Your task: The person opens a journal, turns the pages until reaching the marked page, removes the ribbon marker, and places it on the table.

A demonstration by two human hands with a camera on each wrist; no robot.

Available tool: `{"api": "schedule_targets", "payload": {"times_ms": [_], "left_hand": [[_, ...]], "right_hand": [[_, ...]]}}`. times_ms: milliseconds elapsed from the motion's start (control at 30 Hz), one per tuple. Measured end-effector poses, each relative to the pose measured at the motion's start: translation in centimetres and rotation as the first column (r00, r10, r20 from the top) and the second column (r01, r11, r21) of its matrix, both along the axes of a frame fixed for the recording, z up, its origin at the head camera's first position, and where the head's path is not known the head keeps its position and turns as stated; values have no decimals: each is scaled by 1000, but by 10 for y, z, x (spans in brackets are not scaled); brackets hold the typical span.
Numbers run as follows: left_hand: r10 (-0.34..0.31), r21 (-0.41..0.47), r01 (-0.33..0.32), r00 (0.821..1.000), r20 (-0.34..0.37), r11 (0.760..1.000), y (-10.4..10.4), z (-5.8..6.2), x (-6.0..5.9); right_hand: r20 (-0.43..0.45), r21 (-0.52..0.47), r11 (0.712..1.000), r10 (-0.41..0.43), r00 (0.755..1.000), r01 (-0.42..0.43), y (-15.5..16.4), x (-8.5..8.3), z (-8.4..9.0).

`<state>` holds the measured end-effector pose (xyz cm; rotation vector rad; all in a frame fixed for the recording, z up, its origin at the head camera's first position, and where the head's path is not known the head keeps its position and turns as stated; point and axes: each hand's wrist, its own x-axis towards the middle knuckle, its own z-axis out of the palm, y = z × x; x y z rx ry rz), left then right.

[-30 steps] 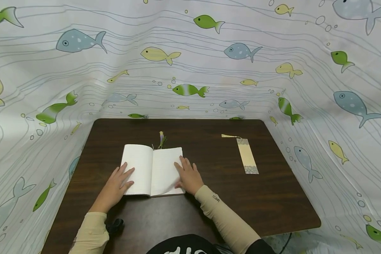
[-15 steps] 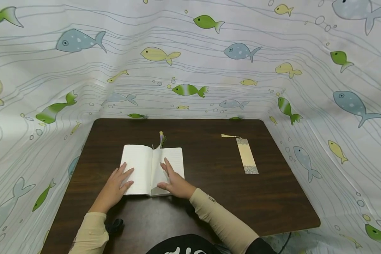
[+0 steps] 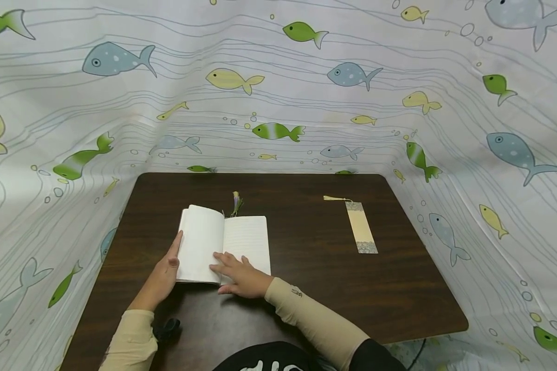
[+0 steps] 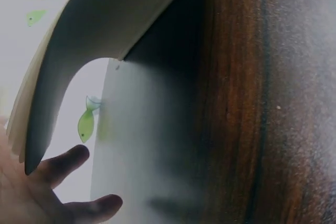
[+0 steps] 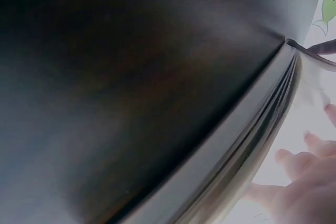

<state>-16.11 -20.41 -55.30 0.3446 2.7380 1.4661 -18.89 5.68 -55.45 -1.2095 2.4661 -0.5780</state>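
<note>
The notebook (image 3: 223, 250) lies open on the dark wooden counter (image 3: 306, 288), near the front edge and left of centre. A page has been carried across the spine from the right side to the left: a second ago the right hand (image 3: 241, 275) was laid flat on the outer part of the right page, half a second ago it was at mid-page with a leaf lifting, and it is now placed at the lower spine area, fingers extended and relaxed, nothing being gripped. The turned leaf is seen arched above the left page in the head view and, from below, in the left wrist view (image 4: 105, 40).

The left hand (image 3: 164, 270) has been withdrawn from the surface of the left page to the outer left edge of the notebook, where its fingers are laid straight against the edge; no pinch is visible.

It is judged that one page turn is almost complete and that the leaf has not yet been pressed flat.

A paper bookmark (image 3: 361, 226) with a tassel is unchanged, well apart to the right. A small flower-shaped marker (image 3: 235, 202) projects from the top of the spine. The fish-print curtain (image 3: 278, 93) encloses the counter.
</note>
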Motion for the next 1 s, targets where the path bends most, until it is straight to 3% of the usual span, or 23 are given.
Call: {"api": "schedule_targets", "payload": {"times_ms": [100,267,533,867,1000], "left_hand": [[14,-139,-17,1000,-22,990,1,-1,-2],[13,-344,-34,998,-62,938,4,-8,-3],[48,-382,-71,996,-69,922,3,-8,1],[16,-405,-40,998,-63,913,0,-9,3],[17,-400,-38,998,-56,916,2,-8,1]], "right_hand": [[-32,22,1000,9,999,-9,-1,1,1],[-72,37,999,1,997,2,2,-4,-5],[-87,134,981,-131,988,142,30,-17,-12],[-122,237,942,-215,969,239,63,-23,-13],[-192,253,936,-198,961,244,67,-24,-10]]}}
